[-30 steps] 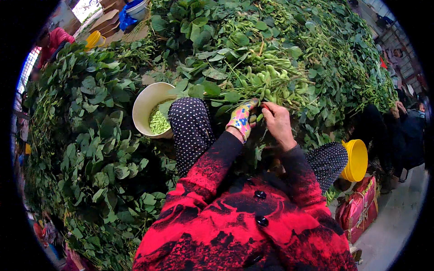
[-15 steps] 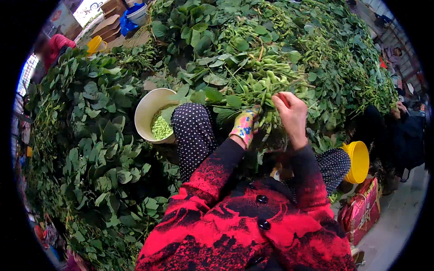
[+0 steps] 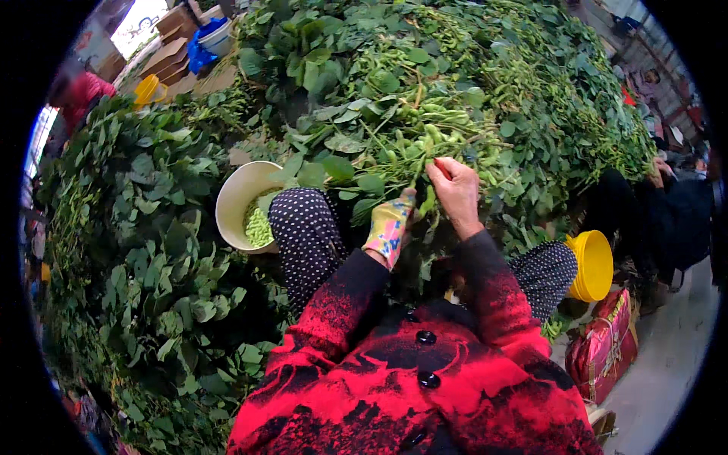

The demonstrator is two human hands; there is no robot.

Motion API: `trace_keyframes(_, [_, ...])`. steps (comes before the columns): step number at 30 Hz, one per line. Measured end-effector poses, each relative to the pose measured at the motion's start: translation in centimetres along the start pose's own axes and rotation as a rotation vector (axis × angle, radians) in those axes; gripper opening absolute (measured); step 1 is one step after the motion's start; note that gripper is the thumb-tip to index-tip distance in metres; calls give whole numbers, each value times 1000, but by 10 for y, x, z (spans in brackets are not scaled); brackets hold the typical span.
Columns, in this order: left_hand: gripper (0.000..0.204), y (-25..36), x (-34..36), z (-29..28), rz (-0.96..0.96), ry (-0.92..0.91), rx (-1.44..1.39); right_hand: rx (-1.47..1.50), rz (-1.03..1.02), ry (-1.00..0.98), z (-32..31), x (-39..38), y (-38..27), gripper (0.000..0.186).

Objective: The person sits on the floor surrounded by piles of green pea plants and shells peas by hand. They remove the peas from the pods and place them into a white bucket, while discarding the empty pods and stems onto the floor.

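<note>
My left hand (image 3: 391,222), in a flower-patterned glove, is closed round the stems of a green soybean plant (image 3: 444,117) with many pods on it. Just to its right, my bare right hand (image 3: 458,196) is closed in a pinch against the stems and pods; what lies between its fingertips is too small to make out. A pod (image 3: 426,199) hangs between the two hands. By my left knee, a white bucket (image 3: 230,203) leans with light green shelled beans (image 3: 258,227) inside.
Heaped bean plants (image 3: 167,250) surround me on the left and ahead. A yellow bucket (image 3: 595,265) lies tipped by my right knee, with a red bag (image 3: 603,353) behind it. Other people sit at the far right and far left. Cardboard (image 3: 163,64) lies at the back left.
My right hand has come left, closer to the gloved left hand, fingertips now on the stems and pods. The whole view has shifted slightly.
</note>
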State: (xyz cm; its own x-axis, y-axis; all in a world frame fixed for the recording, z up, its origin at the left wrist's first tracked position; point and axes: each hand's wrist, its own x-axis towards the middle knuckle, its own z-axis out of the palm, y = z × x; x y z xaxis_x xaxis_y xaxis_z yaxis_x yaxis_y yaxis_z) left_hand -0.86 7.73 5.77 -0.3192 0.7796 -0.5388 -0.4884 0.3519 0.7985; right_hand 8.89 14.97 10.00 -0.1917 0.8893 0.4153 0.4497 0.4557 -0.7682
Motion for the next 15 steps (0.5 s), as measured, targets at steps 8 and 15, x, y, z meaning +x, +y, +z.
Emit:
trace_keyframes(8, [19,32,-13,-30,112,-250,-180,-139,-186,138,0,-18,-17,14])
trace_keyframes(15, [15,29,-15,-13,-80,-334,-346,-112,-135,63,0,-43,-27,11])
